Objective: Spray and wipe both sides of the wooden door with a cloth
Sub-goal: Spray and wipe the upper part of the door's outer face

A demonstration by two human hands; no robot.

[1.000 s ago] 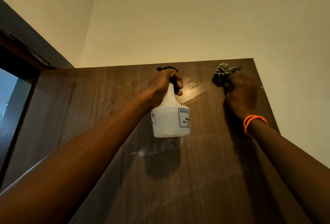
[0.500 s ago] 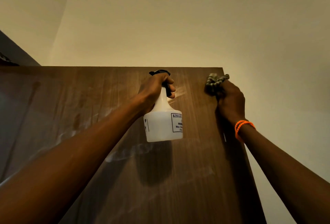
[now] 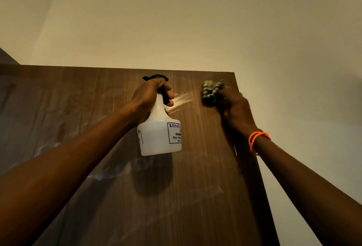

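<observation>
While gripped, bunched cloth (image 3: 212,93) – grained wooden door (image 3: 195,196)

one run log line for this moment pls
left hand: grips spray bottle | right hand: presses cloth on door near top right corner | door: wet streaks

Both forearms bare; orange beaded bracelet (image 3: 258,140), doubled, on the right wrist.

A pale wall (image 3: 176,20) behind — orange bracelet (image 3: 256,140) at right.
</observation>
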